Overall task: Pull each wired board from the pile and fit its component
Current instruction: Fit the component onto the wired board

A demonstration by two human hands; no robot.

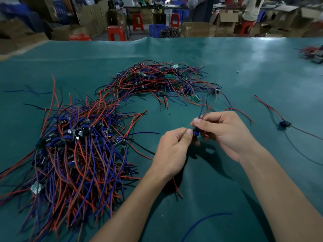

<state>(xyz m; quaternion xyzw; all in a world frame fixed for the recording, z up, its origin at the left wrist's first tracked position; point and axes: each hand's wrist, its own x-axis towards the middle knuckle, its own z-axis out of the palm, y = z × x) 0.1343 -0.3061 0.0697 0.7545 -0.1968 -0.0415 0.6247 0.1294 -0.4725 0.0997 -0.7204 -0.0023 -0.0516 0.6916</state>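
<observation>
**Mid-fit on one board, huge tangle still waiting**

Biggest thing here is the green table mat [227, 67], and I'll place everything off the big wire pile [75, 151] sprawled on it. That pile is a mess of red, blue and black leads with dark blue-and-black parts mixed in. Just beyond it, up and to the right, a second heap [157, 79] curves around, and this one shows small green boards among the wires, so my guess is that's the unfitted stock, kept within easy reach.

Right of the pile, both hands are lifted just off the mat and meet around one wired board [195, 132]. The right hand [225, 131] has its fingers curled round the board, with the thumb and forefinger pinching near where the wires leave it, probably to keep it from twisting. The left hand [173, 145] is curled too, thumb tip pressed against the piece's near end, which reads to me like pushing the component home. Can't tell if it's seated, the fingers hide most of it.

What shows of the piece is tiny: a dark body with a blue bit, and thin blue, black and red leads trailing up toward the far heap.

Well to the right of the pile sits a lone unit [284, 123] with red and black leads, maybe a finished one set aside.
</observation>
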